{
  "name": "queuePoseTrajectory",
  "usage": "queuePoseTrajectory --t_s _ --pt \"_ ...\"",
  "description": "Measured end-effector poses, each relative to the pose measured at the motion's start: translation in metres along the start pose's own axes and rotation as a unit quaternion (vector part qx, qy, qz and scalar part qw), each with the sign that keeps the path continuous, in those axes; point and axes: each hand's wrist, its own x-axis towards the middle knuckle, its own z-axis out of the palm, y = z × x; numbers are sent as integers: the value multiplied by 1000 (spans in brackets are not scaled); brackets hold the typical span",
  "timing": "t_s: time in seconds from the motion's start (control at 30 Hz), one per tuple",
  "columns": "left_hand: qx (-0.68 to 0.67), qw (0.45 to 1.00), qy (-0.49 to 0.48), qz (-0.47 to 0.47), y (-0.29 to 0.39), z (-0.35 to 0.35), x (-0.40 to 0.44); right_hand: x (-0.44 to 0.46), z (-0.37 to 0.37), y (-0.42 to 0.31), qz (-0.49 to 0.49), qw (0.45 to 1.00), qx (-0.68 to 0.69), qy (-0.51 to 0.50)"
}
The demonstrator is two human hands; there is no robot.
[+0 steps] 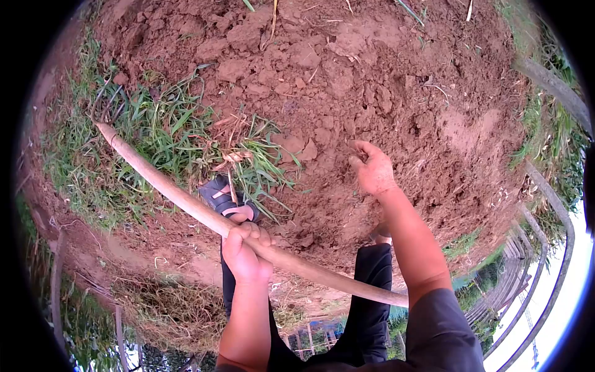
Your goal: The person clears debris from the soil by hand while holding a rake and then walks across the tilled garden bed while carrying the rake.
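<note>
My left hand (248, 253) is wrapped round the long wooden handle of a pronged hoe (170, 188). The handle slants from the upper left, across my legs, to the lower right under my right arm. At its far end, dark thin prongs show, partly hidden in the grass. My right hand (374, 168) hovers over loose reddish soil (334, 111), its fingers a little bent and apart, with nothing seen in them. Soil marks its fingertips. A clump of pulled grass (263, 155) with pale roots lies just beyond my sandalled foot (226, 197).
More green grass (167, 121) spreads over the ground on the left. A heap of dry grass (170, 310) lies behind my left leg. Curved poles (555, 93) run along the right side, and thin posts (57, 285) stand at the lower left.
</note>
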Motion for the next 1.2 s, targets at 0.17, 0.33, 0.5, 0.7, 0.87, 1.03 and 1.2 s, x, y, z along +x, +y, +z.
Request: queuePoseTrajectory --t_s 0.17,0.33,0.5,0.7,0.87,1.03,1.2 --pt "4 1000 1 8 0 4 -2 49 8 -70 -212 974 -38 69" --pt "-11 1000 9 -18 7 7 -5 109 33 -166 -241 967 2 81" --pt "-42 997 16 -59 18 3 -7 158 63 -231 -170 956 -153 181" --pt "-37 995 3 -89 29 -2 -5 186 80 -235 -124 947 -201 217" --pt "-56 994 -12 -95 29 1 -6 121 62 -193 -106 975 195 15" --pt "-48 995 5 -87 28 11 -8 45 27 -118 42 772 632 -62" --pt "-20 998 11 -64 20 13 -7 23 10 -47 26 734 678 -37"
